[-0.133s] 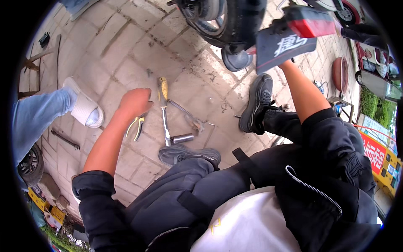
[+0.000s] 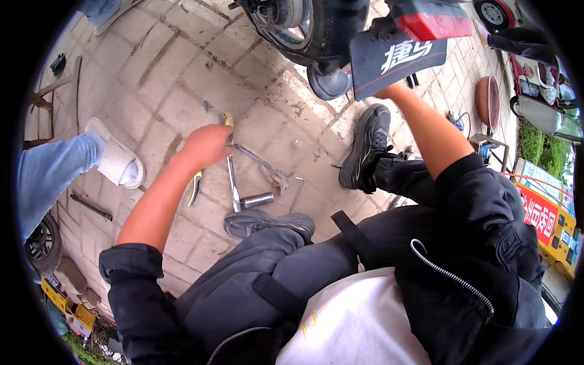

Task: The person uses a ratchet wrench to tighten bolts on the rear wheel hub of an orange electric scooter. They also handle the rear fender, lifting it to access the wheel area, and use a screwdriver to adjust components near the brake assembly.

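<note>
My left hand (image 2: 210,145) is over the yellow handle of a screwdriver (image 2: 233,182) lying on the paving, its fingers curled round the handle. The handle's top end and the metal shaft stick out past the hand. Under the wrist lie yellow-and-black pliers (image 2: 195,188), partly covered by my forearm. A metal socket (image 2: 257,200) rests by the shaft's lower end, beside a thin-shafted tool with a rusty head (image 2: 278,180). My right hand (image 2: 385,92) reaches behind the dark plate (image 2: 395,64) under the scooter's red tail light (image 2: 435,25); its fingers are hidden.
The scooter's rear tyre (image 2: 342,30) stands ahead. My shoes (image 2: 368,143) are planted on either side of the tools. At left are another person's slipper (image 2: 115,155) and a dark bar (image 2: 91,207). A reddish basin (image 2: 488,102) is at right.
My left hand has moved right onto the screwdriver handle, away from above the pliers. The whole view has shifted slightly. My right hand stays behind the plate.
</note>
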The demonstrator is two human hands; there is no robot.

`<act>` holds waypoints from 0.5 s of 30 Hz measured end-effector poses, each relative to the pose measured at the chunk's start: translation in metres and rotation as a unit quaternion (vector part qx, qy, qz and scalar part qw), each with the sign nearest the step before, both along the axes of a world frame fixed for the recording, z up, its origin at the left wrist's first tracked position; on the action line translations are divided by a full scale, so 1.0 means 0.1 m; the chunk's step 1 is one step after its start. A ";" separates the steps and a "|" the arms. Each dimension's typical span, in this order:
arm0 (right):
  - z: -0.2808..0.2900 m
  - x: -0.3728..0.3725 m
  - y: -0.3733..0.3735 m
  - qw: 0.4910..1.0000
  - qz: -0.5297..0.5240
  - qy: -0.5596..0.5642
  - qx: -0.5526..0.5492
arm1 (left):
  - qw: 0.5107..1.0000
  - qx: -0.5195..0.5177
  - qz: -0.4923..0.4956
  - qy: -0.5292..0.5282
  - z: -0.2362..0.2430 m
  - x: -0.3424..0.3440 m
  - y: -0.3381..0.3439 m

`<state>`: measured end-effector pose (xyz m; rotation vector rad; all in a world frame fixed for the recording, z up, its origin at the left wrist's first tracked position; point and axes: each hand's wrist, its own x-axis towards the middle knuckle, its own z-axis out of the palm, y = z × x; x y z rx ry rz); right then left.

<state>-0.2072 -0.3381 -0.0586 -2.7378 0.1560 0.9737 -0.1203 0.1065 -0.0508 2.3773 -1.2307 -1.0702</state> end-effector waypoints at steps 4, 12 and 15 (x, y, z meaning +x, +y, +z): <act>-0.06 -0.19 0.98 0.982 0.047 0.158 0.093 | 1.000 -0.002 -0.025 -0.005 0.01 0.04 -0.13; -0.17 -1.05 1.65 0.997 -0.049 0.037 0.041 | 1.000 -0.009 -0.026 -0.005 -0.17 0.16 -0.17; -0.14 -1.11 1.70 0.997 -0.062 0.022 0.039 | 0.999 -0.034 -0.025 0.029 -0.10 0.14 -0.29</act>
